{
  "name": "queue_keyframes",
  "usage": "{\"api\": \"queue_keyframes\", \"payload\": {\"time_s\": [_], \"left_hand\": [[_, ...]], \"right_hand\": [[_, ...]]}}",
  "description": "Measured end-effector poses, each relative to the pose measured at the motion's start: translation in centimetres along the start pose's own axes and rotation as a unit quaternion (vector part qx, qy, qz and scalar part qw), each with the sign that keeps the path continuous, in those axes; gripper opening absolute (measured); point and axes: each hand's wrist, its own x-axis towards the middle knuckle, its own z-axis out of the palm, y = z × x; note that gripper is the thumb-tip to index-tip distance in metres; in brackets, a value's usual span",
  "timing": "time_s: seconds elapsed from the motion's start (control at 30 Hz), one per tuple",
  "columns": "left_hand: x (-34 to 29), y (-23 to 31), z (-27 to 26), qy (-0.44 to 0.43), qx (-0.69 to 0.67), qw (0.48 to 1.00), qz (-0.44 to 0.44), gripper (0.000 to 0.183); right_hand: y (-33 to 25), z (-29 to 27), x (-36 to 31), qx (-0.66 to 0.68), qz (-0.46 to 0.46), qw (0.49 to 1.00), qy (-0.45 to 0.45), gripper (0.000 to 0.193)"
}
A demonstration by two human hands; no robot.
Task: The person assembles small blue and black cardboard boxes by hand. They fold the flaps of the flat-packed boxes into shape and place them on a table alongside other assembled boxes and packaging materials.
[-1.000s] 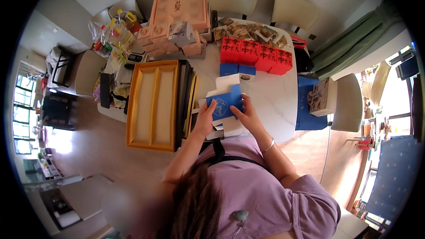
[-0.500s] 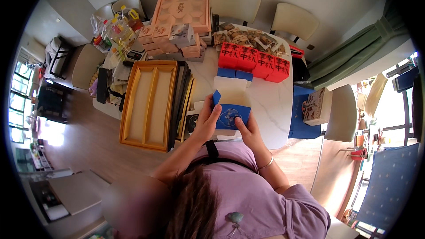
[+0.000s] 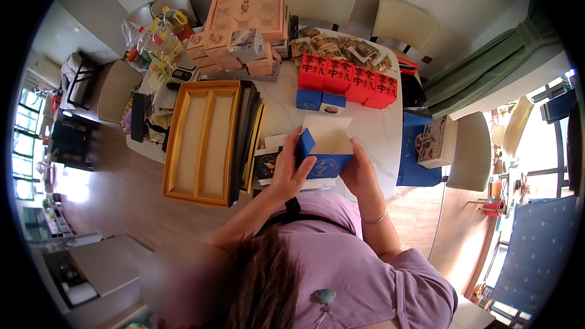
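Observation:
A blue cardboard box [image 3: 328,166] with a gold line drawing on its front is between my two hands, near the table's front edge. Its top is unfolded: a white flap stands up at the back and a blue side flap sticks up at the left. My left hand [image 3: 289,172] grips the left side, thumb across the front corner. Against the right side lies my right hand [image 3: 364,172], fingers pointing up along the wall. Beyond it stand two small closed boxes, a blue box [image 3: 308,100] and a blue-and-white box [image 3: 333,105].
Several red boxes [image 3: 347,79] form a row behind, before a heap of small packets [image 3: 342,47]. Gold-rimmed trays [image 3: 204,146] lean at left. Pink boxes [image 3: 220,49] and oil bottles [image 3: 161,39] fill the back left. A black-and-white carton [image 3: 266,164] lies beside my left hand.
The box has tilted and shifted slightly right, showing more of its inside. My right thumb has left the front face, and that hand has moved up along the right side.

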Motion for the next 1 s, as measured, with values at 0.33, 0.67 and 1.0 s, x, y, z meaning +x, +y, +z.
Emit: {"api": "queue_keyframes", "payload": {"time_s": [0.33,0.67,1.0], "left_hand": [[0.2,-0.6,0.4,0.009,0.129,0.985,0.115,0.028],[0.6,-0.5,0.5,-0.024,0.108,0.99,0.088,0.026],[0.3,-1.1,0.5,-0.116,-0.161,0.967,-0.159,0.029]], "right_hand": [[0.1,-0.2,-0.1,0.044,0.041,0.998,0.033,0.043],[-0.1,-1.7,0.6,-0.001,0.017,1.0,0.0,0.035],[-1.0,-2.8,1.1,-0.194,-0.122,0.972,0.059,0.023]]}}
